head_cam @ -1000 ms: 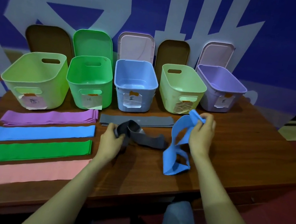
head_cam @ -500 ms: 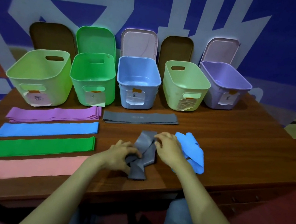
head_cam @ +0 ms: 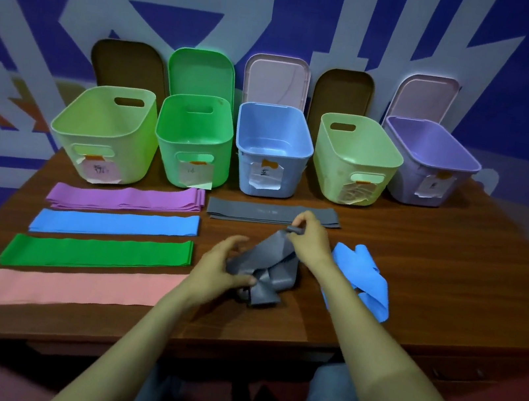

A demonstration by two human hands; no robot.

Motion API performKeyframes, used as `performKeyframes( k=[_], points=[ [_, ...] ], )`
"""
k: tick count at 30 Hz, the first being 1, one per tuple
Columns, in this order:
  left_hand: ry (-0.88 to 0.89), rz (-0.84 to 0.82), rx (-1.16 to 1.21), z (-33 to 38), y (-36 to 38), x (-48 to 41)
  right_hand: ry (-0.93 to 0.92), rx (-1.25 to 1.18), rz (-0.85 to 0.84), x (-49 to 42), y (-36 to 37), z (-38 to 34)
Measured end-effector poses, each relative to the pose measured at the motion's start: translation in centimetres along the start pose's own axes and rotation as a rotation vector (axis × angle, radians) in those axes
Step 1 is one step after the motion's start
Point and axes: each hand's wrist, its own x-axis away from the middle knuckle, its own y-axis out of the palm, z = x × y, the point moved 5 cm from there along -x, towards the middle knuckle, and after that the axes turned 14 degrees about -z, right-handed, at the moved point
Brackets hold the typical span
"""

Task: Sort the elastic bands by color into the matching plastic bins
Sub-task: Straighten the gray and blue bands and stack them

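A crumpled grey band [head_cam: 266, 270] lies at the table's front middle. My right hand [head_cam: 310, 242] pinches its upper end and lifts it. My left hand [head_cam: 221, 269] holds the lower bunched part with thumb and fingers. A crumpled blue band [head_cam: 365, 278] lies loose on the table to the right of my right wrist. Flat bands lie in rows at the left: purple [head_cam: 128, 198], blue [head_cam: 114, 223], green [head_cam: 98, 254] and pink [head_cam: 83, 286]. Another flat grey band [head_cam: 254, 211] lies in front of the blue bin [head_cam: 270, 152].
Along the back stand a light green bin [head_cam: 104, 133], a green bin [head_cam: 193, 140], a pale green bin [head_cam: 356, 159] and a purple bin [head_cam: 428, 160], each labelled, with lids propped behind. The wooden table's [head_cam: 451, 282] front edge runs close to my elbows.
My right hand let go of the blue band, which now lies on the table, and took hold of the grey band's end, pulling it up away from my left hand.
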Motion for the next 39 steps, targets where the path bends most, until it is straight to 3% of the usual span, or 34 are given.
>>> performKeyframes(
  k=[5, 7, 9, 12, 14, 17, 20, 23, 26, 29, 32, 35, 39],
  points=[
    [0.282, 0.436, -0.262, 4.3, -2.2, 1.3, -0.284, -0.258, 0.237, 3.5, -5.9, -4.5],
    [0.400, 0.526, -0.425, 5.9, -2.7, 2.3, -0.377, -0.218, 0.323, 5.0, -8.0, -5.6],
    [0.369, 0.349, -0.597, 6.5, -2.0, 2.3, -0.390, -0.149, 0.320, 5.6, -8.9, -5.0],
    [0.090, 0.012, -0.813, 4.3, 0.1, 1.8, -0.290, -0.045, 0.196, 5.7, -8.1, -1.4],
    [-0.029, -0.030, -0.709, 2.6, 0.9, 1.8, -0.167, 0.031, 0.105, 6.2, -6.9, 1.8],
    [-0.077, 0.145, -0.518, 1.4, 0.9, 1.8, -0.046, -0.034, 0.064, 7.2, -6.2, 5.2],
    [-0.158, 0.287, -0.412, 1.2, 0.2, 1.7, 0.004, -0.035, 0.148, 8.2, -6.7, 6.5],
    [-0.196, 0.328, -0.287, 0.1, 0.0, 1.3, 0.018, 0.020, 0.227, 8.9, -7.2, 7.3],
    [-0.139, 0.167, -0.052, -1.0, 0.6, 1.3, 0.041, 0.043, 0.217, 9.0, -7.2, 7.7],
    [-0.067, -0.098, -0.161, -1.1, 1.5, 2.0, 0.050, 0.048, 0.186, 9.0, -6.8, 8.2],
    [-0.024, -0.201, -0.281, -1.3, 1.9, 2.2, 0.095, 0.090, 0.161, 8.9, -6.2, 9.1],
    [0.071, -0.059, -0.376, -0.8, 1.5, 2.1, 0.161, 0.095, 0.185, 9.1, -6.0, 10.0],
    [0.102, 0.215, -0.089, 0.5, -0.6, 3.3, -0.037, 0.013, 0.391, 10.8, -7.3, 7.9]
  ],
)
